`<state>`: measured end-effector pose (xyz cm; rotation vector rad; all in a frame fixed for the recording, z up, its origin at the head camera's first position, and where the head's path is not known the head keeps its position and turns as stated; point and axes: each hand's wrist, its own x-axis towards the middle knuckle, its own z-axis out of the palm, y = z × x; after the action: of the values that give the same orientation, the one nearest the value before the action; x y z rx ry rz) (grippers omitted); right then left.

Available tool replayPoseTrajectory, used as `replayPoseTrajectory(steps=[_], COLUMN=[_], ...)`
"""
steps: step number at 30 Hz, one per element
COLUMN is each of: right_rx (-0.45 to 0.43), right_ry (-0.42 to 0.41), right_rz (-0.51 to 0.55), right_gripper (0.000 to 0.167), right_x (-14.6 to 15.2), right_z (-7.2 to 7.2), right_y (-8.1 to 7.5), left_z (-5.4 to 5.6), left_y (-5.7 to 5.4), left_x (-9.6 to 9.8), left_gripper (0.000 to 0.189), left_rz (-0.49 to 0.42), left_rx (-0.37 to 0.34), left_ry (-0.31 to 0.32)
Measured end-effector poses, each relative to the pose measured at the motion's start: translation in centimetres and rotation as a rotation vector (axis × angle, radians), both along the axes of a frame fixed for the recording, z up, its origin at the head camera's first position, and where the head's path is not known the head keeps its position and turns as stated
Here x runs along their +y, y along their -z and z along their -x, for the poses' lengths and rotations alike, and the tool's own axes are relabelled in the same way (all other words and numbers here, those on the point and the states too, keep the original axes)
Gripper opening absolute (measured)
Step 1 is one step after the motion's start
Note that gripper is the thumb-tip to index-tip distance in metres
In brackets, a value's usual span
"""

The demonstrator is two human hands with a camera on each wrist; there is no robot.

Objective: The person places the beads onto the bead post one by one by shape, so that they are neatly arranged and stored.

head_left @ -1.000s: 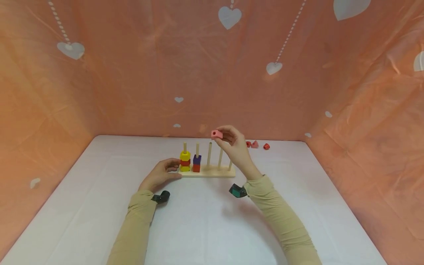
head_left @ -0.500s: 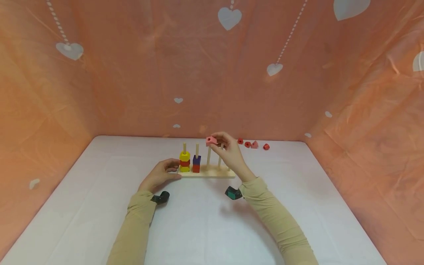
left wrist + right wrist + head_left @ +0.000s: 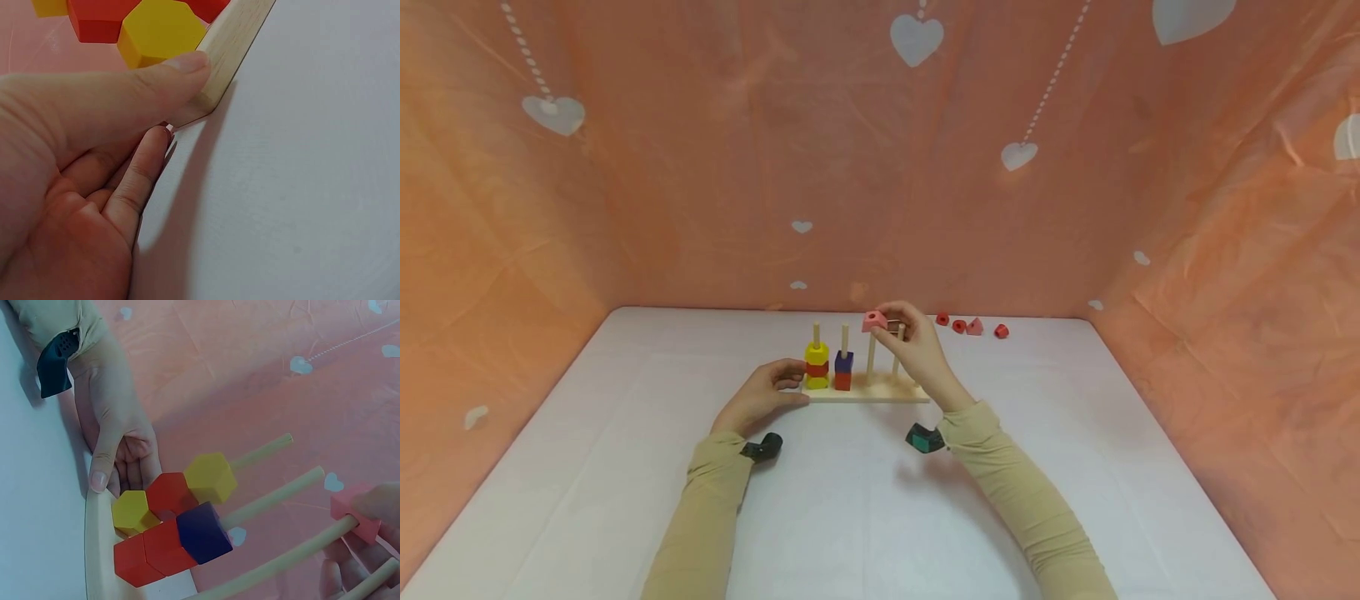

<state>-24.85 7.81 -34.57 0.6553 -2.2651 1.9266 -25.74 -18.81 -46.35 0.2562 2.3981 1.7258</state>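
A wooden peg board (image 3: 868,398) stands on the table, its left end held by my left hand (image 3: 763,393). In the left wrist view, the thumb (image 3: 169,78) lies over the board's front edge and the other fingers curl by its end. The first peg carries yellow and red hexagonal beads (image 3: 817,367); the second has red (image 3: 843,382) and dark purple (image 3: 203,532) cube beads. My right hand (image 3: 917,346) pinches a pink triangular bead (image 3: 874,321) between thumb and fingers. The bead's hole is at the tip of the third peg (image 3: 281,562).
Several red and pink beads (image 3: 974,327) lie at the table's back right, behind my right hand. A bare peg (image 3: 899,337) stands just right of the third one. An orange cloth wall (image 3: 865,208) with white hearts rises behind the white table (image 3: 820,517).
My right hand has moved left and down with the pink bead, from above the pegs to the third peg's tip. My left hand stays on the board's end.
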Motion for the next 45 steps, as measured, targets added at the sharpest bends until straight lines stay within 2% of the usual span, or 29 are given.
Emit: replayPoseTrajectory(steps=[6, 14, 18, 25, 32, 35, 40, 42, 45], right_rx=[-0.005, -0.056, -0.042, -0.075, -0.097, -0.111, -0.181, -0.208, -0.235], right_ry=[0.011, 0.028, 0.05, 0.089, 0.088, 0.068, 0.08, 0.091, 0.09], right_rz=[-0.011, -0.019, 0.005, 0.027, -0.047, -0.1, -0.149, -0.154, -0.166], right_gripper=[0.029, 0.031, 0.034, 0.03, 0.028, 0.027, 0.025, 0.025, 0.025], right_x=[0.0, 0.0, -0.2, -0.3, -0.2, -0.2, -0.2, -0.1, -0.1], right_z=[-0.1, -0.5, -0.4, 1.5, 1.8, 1.1, 1.1, 1.7, 1.7], right_y=[0.7, 1.8, 2.3, 5.8, 7.8, 7.4, 8.0, 9.0, 9.2], left_z=[-0.1, -0.3, -0.1, 0.1, -0.1, -0.2, -0.1, 0.0, 0.0], left_y=[0.1, -0.1, -0.1, 0.0, 0.0, -0.3, -0.2, -0.1, -0.1], left_x=[0.0, 0.1, 0.1, 0.0, 0.1, 0.2, 0.2, 0.1, 0.1], left_gripper=[0.064, 0.063, 0.063, 0.063, 0.064, 0.063, 0.064, 0.065, 0.064], left_rz=[0.009, 0.019, 0.021, 0.022, 0.02, 0.021, 0.025, 0.019, 0.02], left_rx=[-0.016, -0.018, -0.006, -0.008, -0.001, -0.004, -0.016, -0.024, -0.029], left_ry=[-0.007, -0.009, -0.005, -0.009, -0.009, -0.013, -0.016, -0.02, -0.02])
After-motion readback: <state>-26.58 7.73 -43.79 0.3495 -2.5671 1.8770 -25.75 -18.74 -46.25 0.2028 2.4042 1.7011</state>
